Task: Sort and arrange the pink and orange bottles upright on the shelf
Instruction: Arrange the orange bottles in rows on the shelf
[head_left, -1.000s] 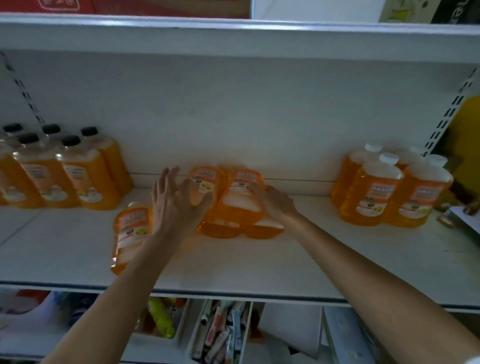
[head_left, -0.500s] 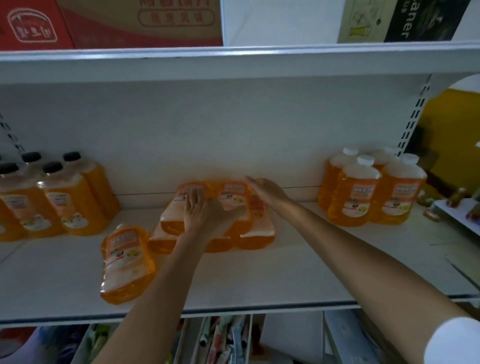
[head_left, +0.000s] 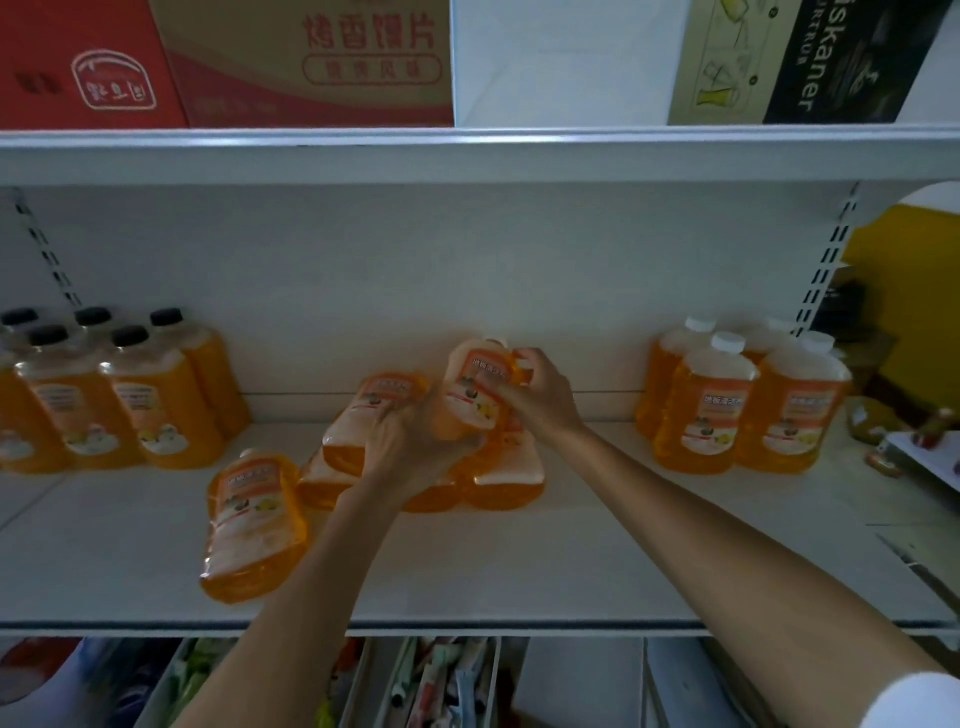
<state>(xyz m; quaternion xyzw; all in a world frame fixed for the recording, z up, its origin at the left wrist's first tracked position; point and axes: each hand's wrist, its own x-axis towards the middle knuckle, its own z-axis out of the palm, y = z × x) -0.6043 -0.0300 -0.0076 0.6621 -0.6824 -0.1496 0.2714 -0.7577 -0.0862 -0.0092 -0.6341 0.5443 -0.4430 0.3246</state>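
Orange bottle (head_left: 467, 397) now raised between left hand (head_left: 410, 449) and right hand (head_left: 540, 397).

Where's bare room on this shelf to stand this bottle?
Widest bare shelf: between the pile of lying bottles and the white-capped bottles, running to the front edge. A narrower gap lies between the black-capped bottles and the lone lying bottle. The middle is crowded: left hand and right hand grip the raised bottle over the pile.
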